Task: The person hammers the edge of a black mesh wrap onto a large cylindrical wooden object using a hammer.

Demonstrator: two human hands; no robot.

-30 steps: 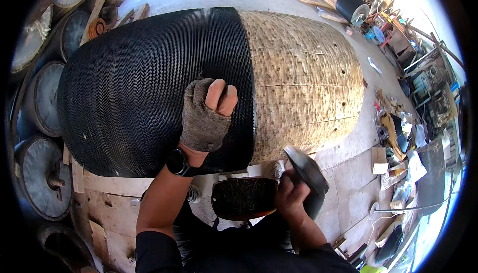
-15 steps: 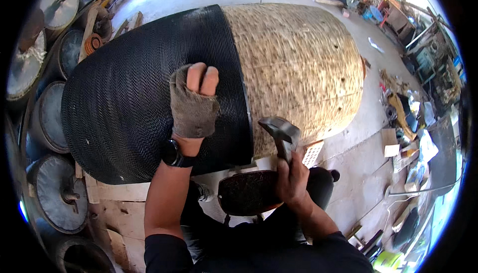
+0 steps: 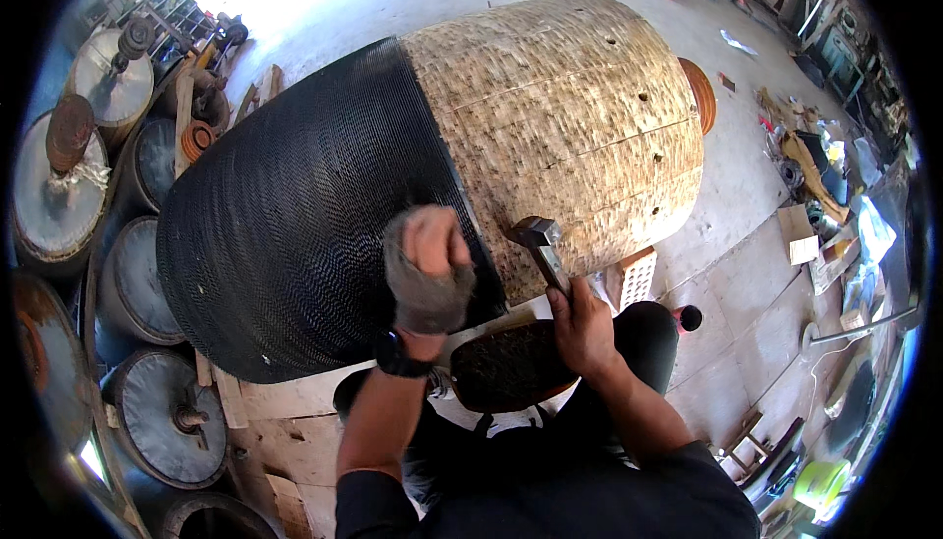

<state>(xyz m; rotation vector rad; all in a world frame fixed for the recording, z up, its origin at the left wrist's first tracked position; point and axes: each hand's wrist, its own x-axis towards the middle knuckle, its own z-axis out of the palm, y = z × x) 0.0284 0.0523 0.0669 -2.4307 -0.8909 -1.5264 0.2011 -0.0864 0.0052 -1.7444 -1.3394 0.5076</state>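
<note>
In front of me lies a large drum. Its left part is wrapped in a black, finely ribbed covering [image 3: 295, 215], and its right part is a pale, pitted wooden surface [image 3: 560, 107] with seams and small holes. My left hand [image 3: 429, 264], in a grey glove with bare fingertips, is slightly blurred over the black part near the seam. Its fingers are curled closed, and what they hold, if anything, is hidden. My right hand [image 3: 587, 333] grips a hammer [image 3: 550, 256] by the handle, its head over the pale part. Between my legs sits a dark oval tub [image 3: 516, 367] with dark contents.
Several metal-ended drums [image 3: 172, 419] stand along the left. An orange grooved pulley [image 3: 699, 97] sticks out at the big drum's right end. A perforated brick [image 3: 637, 277] is by its near right side. Cardboard [image 3: 798, 234] and loose scraps litter the right floor, with a lime-green bucket [image 3: 821, 485] lower right.
The view has shifted. My left hand has moved right and nearer, closer to the seam's near end, with its fingers more curled. The hammer is still in my right hand, its head a little left.
</note>
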